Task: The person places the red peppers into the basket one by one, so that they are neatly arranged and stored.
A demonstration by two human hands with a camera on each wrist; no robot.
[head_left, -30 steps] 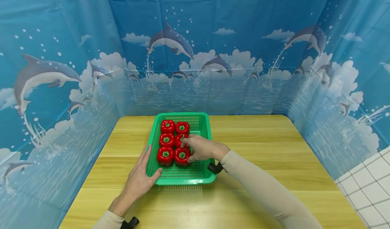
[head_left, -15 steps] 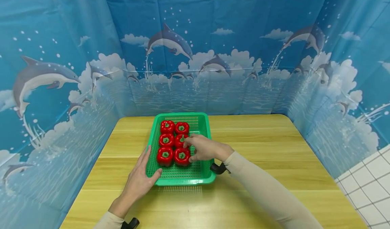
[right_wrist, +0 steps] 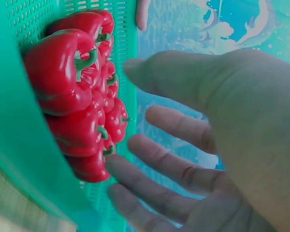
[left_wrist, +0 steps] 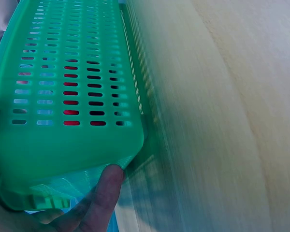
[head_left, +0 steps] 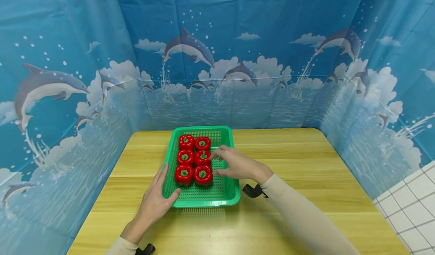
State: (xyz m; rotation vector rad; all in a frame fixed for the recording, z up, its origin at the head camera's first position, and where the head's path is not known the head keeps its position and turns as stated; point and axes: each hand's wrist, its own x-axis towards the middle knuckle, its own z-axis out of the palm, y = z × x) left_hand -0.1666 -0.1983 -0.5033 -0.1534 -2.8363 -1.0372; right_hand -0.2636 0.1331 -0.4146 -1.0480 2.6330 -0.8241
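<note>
Red bell peppers [head_left: 203,175] with green stems stand in two columns on the left side of a green plastic basket [head_left: 207,202]. My left hand [head_left: 153,204] holds the basket's near left corner, its thumb over the rim; the left wrist view shows a finger [left_wrist: 106,193] low against the outer wall. Just right of the peppers, my right hand [head_left: 241,164] hovers over the basket with thumb and fingers parted. In the right wrist view, the same hand [right_wrist: 217,130] has nothing between its fingers, and the peppers [right_wrist: 58,72] sit apart from it.
Under the basket is a wooden table [head_left: 289,194] with rounded far corners. Blue curtains [head_left: 238,104] printed with dolphins hang behind it and along both sides. White tiles [head_left: 414,206] appear at the lower right. A black wrist strap [head_left: 253,191] sits at the right wrist.
My right hand has drawn back to the right, away from the near right peppers, and its fingers have come off them. The left hand and the basket stay put.
</note>
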